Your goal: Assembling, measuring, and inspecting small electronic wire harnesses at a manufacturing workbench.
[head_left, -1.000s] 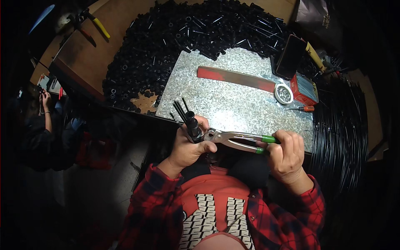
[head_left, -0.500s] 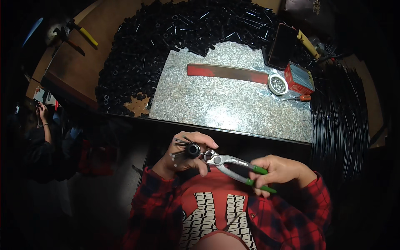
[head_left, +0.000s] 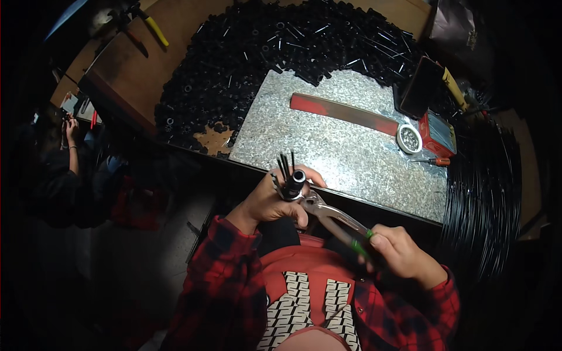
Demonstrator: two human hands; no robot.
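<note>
My left hand [head_left: 262, 202] is closed around a black tubular part [head_left: 294, 185] with several thin black rods sticking up beside it. The tube's round open end faces up. In my right hand [head_left: 404, 251] are end-cutting pincers [head_left: 339, 216] with silver jaws and green grips; one handle is smeared by motion. The pincers' jaws are at the side of the tubular part, beside my left fingers. What exactly sits between the jaws is too small to make out. Both hands are just off the table's near edge.
A speckled stone slab [head_left: 357, 169] bears a red-and-brown bar [head_left: 345, 114], a white round dish [head_left: 409, 138] and an orange-handled screwdriver [head_left: 439, 161]. A red box [head_left: 434, 137] and a dark phone [head_left: 422, 88] stand nearby. Black parts [head_left: 234, 64] are heaped behind; long black rods [head_left: 483, 193] lie right.
My hands, the tubular part and the pincers have shifted, with the left hand now higher in view and nearer the table edge. The view has turned, and the pincers' handles look closer together.
</note>
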